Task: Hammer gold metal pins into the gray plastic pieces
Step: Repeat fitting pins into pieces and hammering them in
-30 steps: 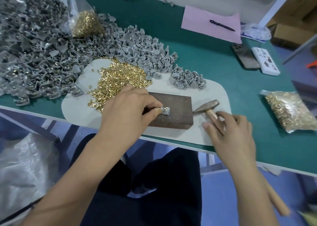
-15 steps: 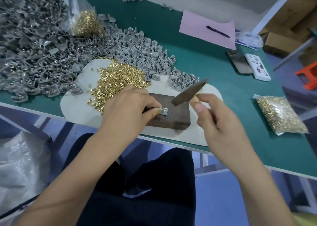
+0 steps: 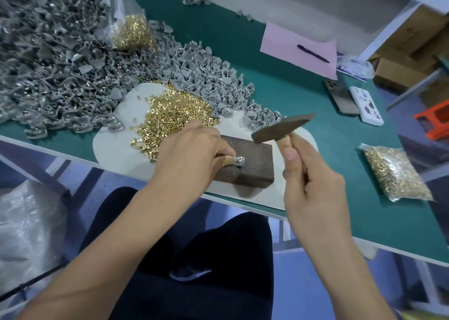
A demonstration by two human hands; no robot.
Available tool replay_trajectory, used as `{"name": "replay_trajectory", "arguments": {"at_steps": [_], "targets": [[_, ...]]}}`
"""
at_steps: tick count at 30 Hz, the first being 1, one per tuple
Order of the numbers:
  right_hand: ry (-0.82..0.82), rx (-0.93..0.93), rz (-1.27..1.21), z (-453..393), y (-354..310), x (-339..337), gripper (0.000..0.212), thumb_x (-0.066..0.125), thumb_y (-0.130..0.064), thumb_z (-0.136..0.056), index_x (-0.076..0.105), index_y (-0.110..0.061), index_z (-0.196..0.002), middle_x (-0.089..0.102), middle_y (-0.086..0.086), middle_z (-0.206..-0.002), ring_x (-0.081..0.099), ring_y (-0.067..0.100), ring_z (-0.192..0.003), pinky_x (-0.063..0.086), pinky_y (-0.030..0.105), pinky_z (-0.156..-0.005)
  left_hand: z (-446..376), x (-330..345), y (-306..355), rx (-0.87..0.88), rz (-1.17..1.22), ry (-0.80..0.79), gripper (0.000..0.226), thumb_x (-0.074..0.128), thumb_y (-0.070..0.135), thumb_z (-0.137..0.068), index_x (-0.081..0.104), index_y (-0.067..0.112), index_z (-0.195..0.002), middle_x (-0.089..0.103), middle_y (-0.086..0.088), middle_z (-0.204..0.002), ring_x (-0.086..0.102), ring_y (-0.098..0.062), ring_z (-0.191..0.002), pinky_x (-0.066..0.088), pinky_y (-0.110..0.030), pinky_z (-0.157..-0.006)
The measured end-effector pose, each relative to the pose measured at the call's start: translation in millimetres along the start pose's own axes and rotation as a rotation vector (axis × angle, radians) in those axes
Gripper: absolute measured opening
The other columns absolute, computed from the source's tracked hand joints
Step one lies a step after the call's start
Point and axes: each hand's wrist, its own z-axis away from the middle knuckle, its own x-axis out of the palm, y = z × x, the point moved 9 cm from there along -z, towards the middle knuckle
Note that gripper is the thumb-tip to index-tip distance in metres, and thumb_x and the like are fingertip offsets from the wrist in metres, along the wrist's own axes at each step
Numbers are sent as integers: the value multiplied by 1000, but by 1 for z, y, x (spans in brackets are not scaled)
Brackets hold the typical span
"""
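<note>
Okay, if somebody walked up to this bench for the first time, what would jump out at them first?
Probably the raised hammer, gripped by the right hand above the dark block at the table's near edge, where the left hand pinches a small gray piece. Next, the bright heap of gold pins on the white mat just behind that hand. Then the huge pile of gray plastic pieces covering the table's far left.

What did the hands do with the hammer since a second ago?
The right hand took hold of the hammer, which lay beside the brown block, and lifted it; its head now hangs raised over the block. The left hand stayed put, pinching the gray piece on the block. The pin pile did not move.
</note>
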Motion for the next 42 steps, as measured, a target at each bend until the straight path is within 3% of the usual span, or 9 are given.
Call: {"name": "replay_trajectory", "arguments": {"at_steps": [3, 7, 9, 14, 19, 22, 27, 31, 42], "targets": [[-120, -44, 145, 7, -10, 13, 32, 27, -64, -101, 44, -55, -127, 69, -16, -84, 62, 23, -77, 48, 35, -63, 0, 0, 1, 3, -20, -4, 14, 73, 52, -83, 77, 45, -95, 66, 19, -84, 49, -12, -87, 44, -31, -61], [40, 29, 4, 6, -3, -2, 38, 32, -61, -102, 54, -48, -130, 51, -24, -66, 47, 10, -62, 41, 29, -56, -1, -1, 1, -2, -22, -1, 12, 72, 53, -83, 76, 46, -91, 66, 19, -82, 49, -11, -86, 45, -30, -60], [-9, 14, 20, 8, -7, 8, 40, 32, -56, -104, 57, -43, -132, 61, -23, -75, 56, 13, -68, 45, 32, -60, -2, -1, 0, -8, -26, -15, 14, 74, 51, -82, 76, 46, -95, 66, 19, -84, 48, -10, -88, 43, -30, -60], [-60, 70, 180, 6, 16, 5, 32, 29, -67, -100, 48, -60, -125, 59, -25, -74, 47, 11, -65, 41, 31, -57, -3, 0, 0, 17, -51, -48, 17, 71, 57, -83, 75, 49, -98, 64, 22, -84, 43, -8, -87, 36, -28, -59], [-25, 294, 310, -3, 72, 6, 34, 42, -32, -105, 54, -34, -138, 62, 3, -112, 60, 34, -95, 39, 39, -69, 1, 1, -1, 3, 0, -40, 14, 68, 52, -88, 74, 45, -97, 57, 22, -82, 44, -7, -90, 38, -28, -60], [-91, 388, 308, 0, 87, 18, 32, 50, -28, -103, 61, -27, -133, 66, 10, -116, 56, 38, -105, 43, 42, -79, 3, 3, 0, -1, 32, -50, 12, 67, 48, -91, 74, 41, -99, 57, 20, -85, 42, -7, -93, 37, -29, -63], [123, 71, 232, -13, 27, 16, 21, 60, -26, -99, 74, -19, -114, 65, 8, -111, 46, 32, -106, 37, 40, -95, 11, 2, 0, -26, 83, -34, 11, 63, 41, -93, 72, 36, -98, 53, 17, -85, 39, -5, -95, 38, -27, -67], [-51, -253, -19, -18, -41, 44, 10, 75, -22, -92, 75, -31, -97, 68, -19, -96, 56, 19, -98, 43, 37, -90, 30, -14, -10, -79, 176, 67, 5, 70, 32, -89, 71, 31, -93, 56, 15, -88, 43, -7, -97, 44, -28, -65], [-250, -428, -156, -30, -131, 140, 4, 71, -26, -93, 74, -27, -96, 66, -18, -94, 56, 15, -96, 46, 37, -88, 81, -60, -119, -382, 110, 213, 7, 64, 44, -88, 66, 37, -90, 54, 17, -85, 47, -5, -92, 39, -25, -60]]}}
